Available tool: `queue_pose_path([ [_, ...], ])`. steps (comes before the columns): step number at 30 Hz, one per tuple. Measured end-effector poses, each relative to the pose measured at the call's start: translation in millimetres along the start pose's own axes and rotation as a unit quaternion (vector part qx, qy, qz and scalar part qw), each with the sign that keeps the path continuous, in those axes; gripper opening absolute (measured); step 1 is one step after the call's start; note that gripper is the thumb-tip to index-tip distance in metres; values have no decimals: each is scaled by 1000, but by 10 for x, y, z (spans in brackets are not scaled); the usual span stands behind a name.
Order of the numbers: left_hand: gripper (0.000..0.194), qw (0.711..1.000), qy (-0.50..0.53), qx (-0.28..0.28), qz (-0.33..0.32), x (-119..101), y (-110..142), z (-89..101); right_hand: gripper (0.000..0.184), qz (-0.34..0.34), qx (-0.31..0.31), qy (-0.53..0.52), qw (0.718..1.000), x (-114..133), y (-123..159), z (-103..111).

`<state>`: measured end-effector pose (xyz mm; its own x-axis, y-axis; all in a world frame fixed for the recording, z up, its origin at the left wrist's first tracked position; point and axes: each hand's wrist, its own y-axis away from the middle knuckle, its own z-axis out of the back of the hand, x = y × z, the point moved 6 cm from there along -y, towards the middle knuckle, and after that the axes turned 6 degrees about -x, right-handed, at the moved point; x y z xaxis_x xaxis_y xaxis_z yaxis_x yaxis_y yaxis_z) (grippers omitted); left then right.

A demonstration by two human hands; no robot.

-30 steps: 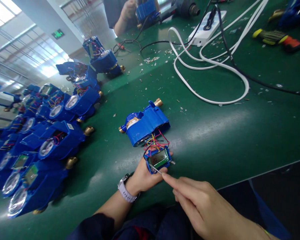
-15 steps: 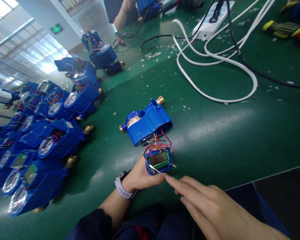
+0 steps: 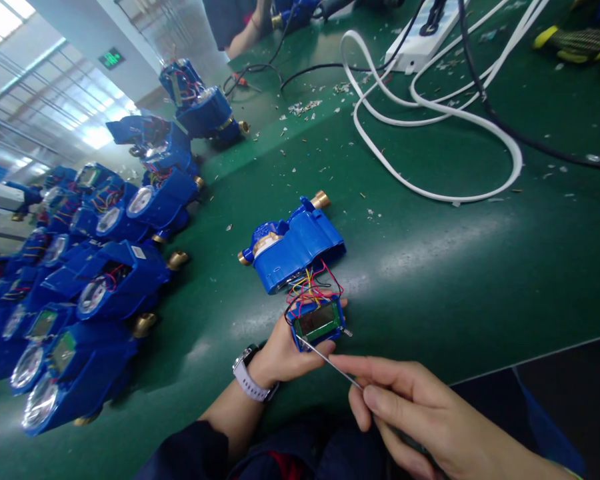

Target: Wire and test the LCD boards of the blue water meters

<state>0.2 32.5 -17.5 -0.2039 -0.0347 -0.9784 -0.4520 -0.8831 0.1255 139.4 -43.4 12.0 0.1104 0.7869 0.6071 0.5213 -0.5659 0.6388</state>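
Observation:
My left hand (image 3: 283, 357) is wrapped round a small display module (image 3: 319, 323), a green circuit board with an LCD in a blue frame. A small spring sticks out at its right side. Red, yellow and black wires (image 3: 314, 288) run from it to a blue water meter (image 3: 300, 243) with brass ends, lying just beyond. My right hand (image 3: 410, 400) grips a thin-shafted screwdriver (image 3: 343, 377); its handle is mostly hidden in the palm. The tip meets the module's lower left corner, though exact contact is hard to see.
Several blue meters (image 3: 125, 280) crowd the left of the green table (image 3: 430, 280). A white cable (image 3: 430, 193) loops near a power strip (image 3: 423, 37), with a black cable beside it. A yellow-black tool handle (image 3: 575, 45) lies far right. Another person's arm (image 3: 250, 33) is at the back.
The screwdriver tip has shifted slightly left and down on the module. My right hand's fingers have rolled, showing the thumb and more of the shaft.

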Motion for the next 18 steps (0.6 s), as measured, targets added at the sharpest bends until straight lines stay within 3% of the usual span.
queue_pose_path([
  [6,52,999,-41,-11,-29,-14,6,-14,43,72,-77,34,994,-37,41,-15],
  [12,52,998,-38,-25,-35,-32,10,-39,46,27,-50,-22,998,-110,40,-34],
  [15,53,998,-43,-28,-38,-26,13,-44,42,99,-66,57,991,-42,-7,-6],
  [18,54,998,-48,-29,-43,-30,10,-42,41,217,-69,174,958,62,-5,-41],
])
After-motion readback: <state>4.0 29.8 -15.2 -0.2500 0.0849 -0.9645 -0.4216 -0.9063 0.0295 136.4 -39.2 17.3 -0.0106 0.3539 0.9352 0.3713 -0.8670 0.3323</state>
